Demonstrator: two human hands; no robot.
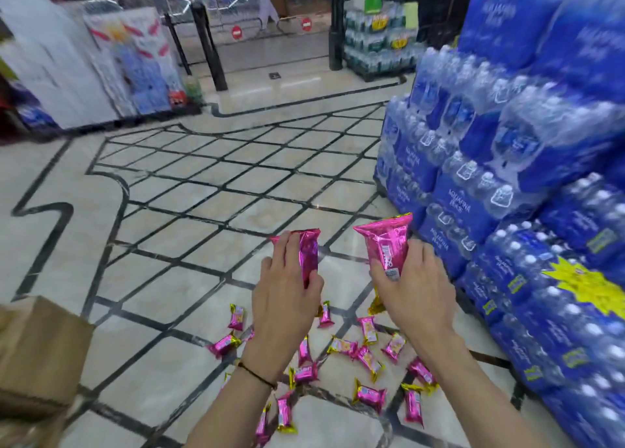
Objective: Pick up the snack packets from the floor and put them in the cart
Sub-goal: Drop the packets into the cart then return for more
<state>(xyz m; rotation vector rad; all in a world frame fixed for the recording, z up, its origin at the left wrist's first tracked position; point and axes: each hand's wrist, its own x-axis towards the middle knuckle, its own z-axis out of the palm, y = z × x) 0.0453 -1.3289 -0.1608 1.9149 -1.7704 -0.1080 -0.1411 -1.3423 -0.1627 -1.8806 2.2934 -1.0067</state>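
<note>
So my left-hand fingers are wrapping around one pink snack packet, and my right-hand fingers are clamping a second, fatter pink packet. Both are being held up in front of me, well above the floor, and they aren't touching each other. My left hand is wearing a thin dark cord at the wrist; my right hand is bare.

Under my arms, the rest of the packets are lying scattered on the tiled floor, pink with gold ends. I'm counting roughly sixteen showing, though my forearms are hiding some, so that's not exact.

Crowding me on the right is a big stepped stack of blue shrink-wrapped water bottle packs, sitting just beside the spill. A brown cardboard box is poking in at the lower left. Further back, black gate posts are standing with two red no-entry signs between them. No cart is showing in my view.
</note>
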